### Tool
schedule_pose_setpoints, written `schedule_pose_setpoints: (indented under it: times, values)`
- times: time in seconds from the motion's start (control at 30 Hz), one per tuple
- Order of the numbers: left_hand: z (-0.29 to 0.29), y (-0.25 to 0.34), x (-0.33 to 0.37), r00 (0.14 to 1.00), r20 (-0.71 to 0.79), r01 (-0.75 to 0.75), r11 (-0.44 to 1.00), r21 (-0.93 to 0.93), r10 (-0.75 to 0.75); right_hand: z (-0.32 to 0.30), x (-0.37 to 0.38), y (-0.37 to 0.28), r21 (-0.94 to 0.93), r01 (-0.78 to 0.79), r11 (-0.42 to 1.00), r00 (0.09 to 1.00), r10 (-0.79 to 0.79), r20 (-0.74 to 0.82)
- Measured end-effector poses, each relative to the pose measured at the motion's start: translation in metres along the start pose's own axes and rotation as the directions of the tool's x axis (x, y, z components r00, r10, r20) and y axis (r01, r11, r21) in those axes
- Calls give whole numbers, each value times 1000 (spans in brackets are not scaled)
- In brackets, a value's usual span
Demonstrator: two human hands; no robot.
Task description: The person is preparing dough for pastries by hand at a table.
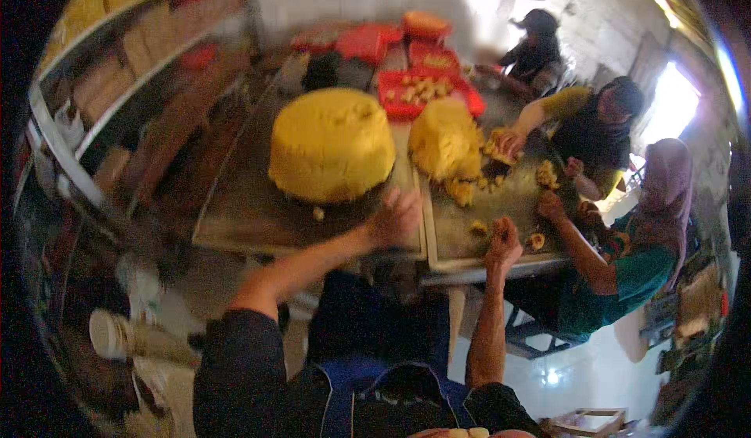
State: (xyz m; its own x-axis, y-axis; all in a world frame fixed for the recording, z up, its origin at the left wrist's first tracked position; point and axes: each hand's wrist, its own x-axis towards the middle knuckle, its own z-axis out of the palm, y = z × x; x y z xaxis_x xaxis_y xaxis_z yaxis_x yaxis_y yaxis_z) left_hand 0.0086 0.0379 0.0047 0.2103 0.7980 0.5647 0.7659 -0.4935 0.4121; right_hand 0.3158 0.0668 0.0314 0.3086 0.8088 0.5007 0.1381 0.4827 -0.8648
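Note:
A large, smooth drum-shaped mound of yellow dough [332,145] stands on the table board. My left hand [395,217] is just beyond its near right edge, over the board; its fingers are curled in and blurred, and what they hold, if anything, does not show. To the right, above the table's near edge, my right hand [503,244] is raised with fingers bunched together; their contents are hidden. Beside that hand lies a small yellow dough piece [478,227]. A rougher heap of yellow dough [446,141] sits right of the mound, with crumbs around its base.
A red tray [429,94] with small pale pieces lies behind the rough heap. Co-workers sit along the right side; one person's hand [510,142] touches dough beside the heap, and a teal-sleeved person [637,242] works nearer me. Metal shelving [94,137] stands at left.

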Motion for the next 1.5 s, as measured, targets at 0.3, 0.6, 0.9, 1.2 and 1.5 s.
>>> schedule_pose_setpoints:
  times: [0.3, 0.6, 0.9, 1.2, 1.5]
  values:
    - [-2, 40, 4, 958, -97, -166, 798, 579, 270, -21, 8, 1, -409, 232, 883, 972, -220, 77]
    - [-10, 30, 6, 864, -47, -349, 665, 660, 501, -22, 17, 13, -370, 217, 903, 970, -158, 183]
    - [-14, 19, -7, 980, -137, -29, 787, 616, 144, -12, 10, 5, -382, 151, 912, 986, -111, 125]
    - [-37, 26, -30, 836, -484, 292, 956, -5, -258, -16, 10, 20, -343, 11, 939, 1000, -20, -22]
    - [-50, 59, -74, 884, -352, 370, 921, 123, -308, 38, -62, -45, -193, -76, 978, 979, 109, 169]
